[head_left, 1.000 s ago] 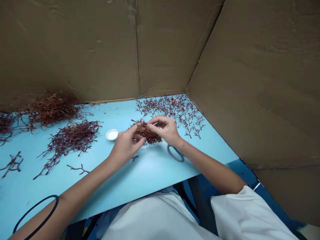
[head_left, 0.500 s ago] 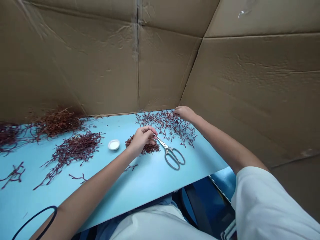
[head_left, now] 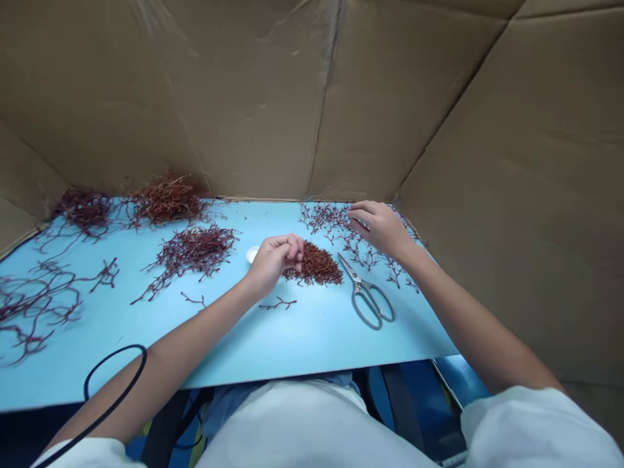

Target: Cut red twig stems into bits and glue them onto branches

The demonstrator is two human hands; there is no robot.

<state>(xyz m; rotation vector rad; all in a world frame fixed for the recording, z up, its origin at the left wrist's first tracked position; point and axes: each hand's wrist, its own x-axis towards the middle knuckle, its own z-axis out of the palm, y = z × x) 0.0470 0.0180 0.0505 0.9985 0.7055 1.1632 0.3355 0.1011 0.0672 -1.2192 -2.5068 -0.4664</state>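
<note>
My left hand [head_left: 277, 260] is closed, thumb against curled fingers, above the left end of a heap of short reddish-brown pieces [head_left: 322, 265]. Anything between those fingers is too small to make out. My right hand [head_left: 380, 226] hovers at the back right, fingers stretched and apart, over a spread of dark red branching sprigs [head_left: 324, 214], hiding part of them. Between the heap and the sprigs lie grey-handled scissors [head_left: 368, 296], blades toward the back. A small white dish [head_left: 252, 254] shows partly behind my left hand. One loose sprig [head_left: 279, 303] rests in front of the heap.
Several tangled clumps lie leftward: a dark red clump [head_left: 199, 250], a brownish one [head_left: 168, 200] and loose long strands [head_left: 39, 299]. Cardboard walls [head_left: 253, 130] enclose the light blue table [head_left: 312, 344] at the back and sides. A black cable [head_left: 117, 396] loops over my left forearm.
My view has turned left and down. My right hand has drawn back from the far sprigs and its fingers have spread. My left hand has moved away from the scissors' tips.
</note>
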